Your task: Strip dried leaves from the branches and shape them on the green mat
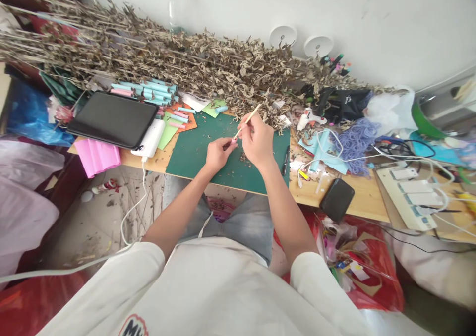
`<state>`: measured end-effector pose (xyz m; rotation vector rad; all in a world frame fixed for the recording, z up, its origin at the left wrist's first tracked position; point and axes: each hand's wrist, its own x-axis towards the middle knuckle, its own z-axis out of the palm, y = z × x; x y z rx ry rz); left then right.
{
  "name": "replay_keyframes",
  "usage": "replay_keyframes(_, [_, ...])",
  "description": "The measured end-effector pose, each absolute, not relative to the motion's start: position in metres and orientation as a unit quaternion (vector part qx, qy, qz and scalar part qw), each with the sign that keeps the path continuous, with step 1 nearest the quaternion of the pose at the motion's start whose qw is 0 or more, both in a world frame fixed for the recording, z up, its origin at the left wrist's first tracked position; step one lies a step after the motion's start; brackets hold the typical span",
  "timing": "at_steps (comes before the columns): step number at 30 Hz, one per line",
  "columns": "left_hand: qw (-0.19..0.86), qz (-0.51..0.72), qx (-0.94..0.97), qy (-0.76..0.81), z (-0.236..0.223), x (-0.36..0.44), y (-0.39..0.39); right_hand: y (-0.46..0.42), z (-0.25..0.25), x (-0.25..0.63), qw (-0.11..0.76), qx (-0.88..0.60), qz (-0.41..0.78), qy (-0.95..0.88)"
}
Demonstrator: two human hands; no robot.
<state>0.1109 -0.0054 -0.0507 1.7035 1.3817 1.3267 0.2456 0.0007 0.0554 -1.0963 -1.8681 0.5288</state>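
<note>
Over the green cutting mat [193,152], my right hand [258,140] grips a thin pale wooden stick [253,113] like a pencil. The stick slants down to the left, its lower end at the fingertips of my left hand [218,155]. My left thumb and finger are pinched around a small pink piece [233,141], mostly covered by the fingers, so its exact shape is unclear. Dark crumbs of dry leaf lie on the mat around both hands. A black pen [286,160] rests on the mat's right side.
Dried leafy stems [208,58] span the table's back. Blue paper rolls [158,92], a black tablet [115,119] and a white power bank [150,139] sit left. On the right are a glue gun [310,119], purple yarn [357,145], a black phone [337,199] and a power strip [407,197].
</note>
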Motion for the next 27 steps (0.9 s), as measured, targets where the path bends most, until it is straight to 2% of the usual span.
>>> replay_keyframes(8, [0.308, 0.498, 0.623, 0.519, -0.054, 0.112, -0.004, 0.003, 0.056, 0.248, 0.447, -0.466, 0.194, -0.739])
replay_keyframes(16, [0.311, 0.505, 0.610, 0.526, -0.054, 0.112, -0.005, 0.007, 0.055, 0.248, 0.433, -0.430, 0.244, -0.754])
replay_keyframes(20, [0.320, 0.504, 0.601, 0.531, -0.051, 0.112, -0.005, 0.011, 0.047, 0.247, 0.455, -0.450, 0.219, -0.737])
replay_keyframes(27, [0.326, 0.506, 0.591, 0.536, -0.050, 0.112, -0.005, 0.013, 0.049, 0.252, 0.446, -0.444, 0.221, -0.745])
